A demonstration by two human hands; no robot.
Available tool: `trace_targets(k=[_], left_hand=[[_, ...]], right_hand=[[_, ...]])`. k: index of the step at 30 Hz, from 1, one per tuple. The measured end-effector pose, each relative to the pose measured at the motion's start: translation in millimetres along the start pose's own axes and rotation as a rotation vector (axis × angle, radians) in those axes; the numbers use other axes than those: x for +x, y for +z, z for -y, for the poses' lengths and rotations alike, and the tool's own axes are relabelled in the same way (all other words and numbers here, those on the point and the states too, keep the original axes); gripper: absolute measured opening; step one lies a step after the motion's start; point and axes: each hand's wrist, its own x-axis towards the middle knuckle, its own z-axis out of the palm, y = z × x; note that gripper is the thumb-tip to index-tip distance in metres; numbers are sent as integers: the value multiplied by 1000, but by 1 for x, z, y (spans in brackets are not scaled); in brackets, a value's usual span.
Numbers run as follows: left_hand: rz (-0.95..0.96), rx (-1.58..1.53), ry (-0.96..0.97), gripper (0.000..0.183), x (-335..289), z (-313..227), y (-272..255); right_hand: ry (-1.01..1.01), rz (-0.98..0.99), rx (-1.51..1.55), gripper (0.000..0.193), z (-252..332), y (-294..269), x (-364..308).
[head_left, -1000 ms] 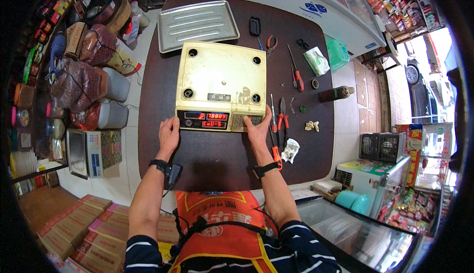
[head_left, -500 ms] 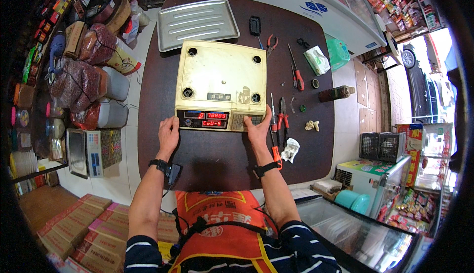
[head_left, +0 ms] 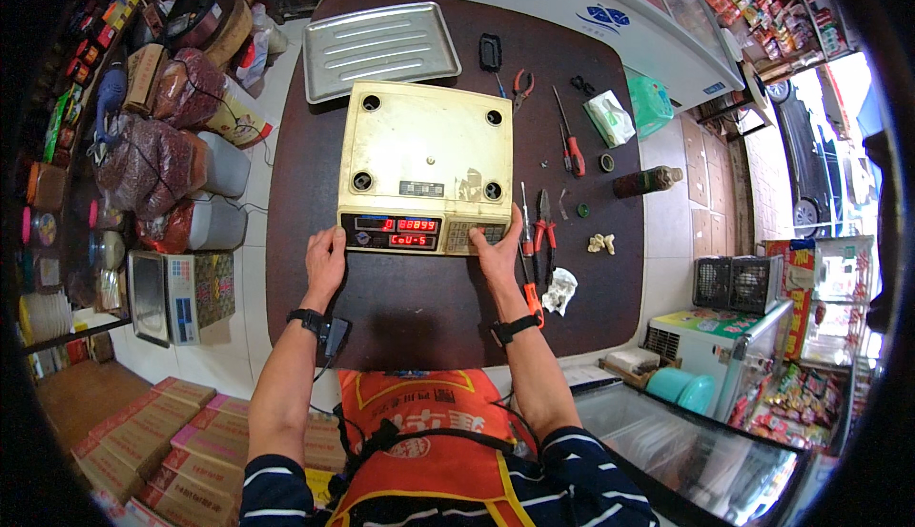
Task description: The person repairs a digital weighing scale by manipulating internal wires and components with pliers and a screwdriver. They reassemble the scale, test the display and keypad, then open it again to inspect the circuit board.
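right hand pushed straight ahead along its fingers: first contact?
The right hand already rests against the front panel of the yellowed electronic scale, at its keypad; so it likely meets the scale itself first.

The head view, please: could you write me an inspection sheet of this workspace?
Surface: dark brown table, bare in front of the person.
Job's things: yellowed electronic scale, platter off, red display lit; metal tray lies behind it.
Clutter: screwdrivers, red-handled pliers, tape roll, bottle, crumpled paper.
Hands: left hand and right hand rest at the scale's front corners.
Cables: thin lead at the left wrist.
Surroundings: shop; bagged goods left, freezer chests right, a second scale beside.
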Motion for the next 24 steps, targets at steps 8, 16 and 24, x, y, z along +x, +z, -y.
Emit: trace_targets(k=[8,16,24], left_hand=[[10,-5,-13,50,0,-2,-1],[55,9,-31,51,1,-2,-3],[26,-13,-10,52,0,1,0]], right_hand=[[-67,-45,-22,99,-1,6,1],[-55,-21,-5,101,3,2,0],[-27,-37,-15,102,-1,4,1]])
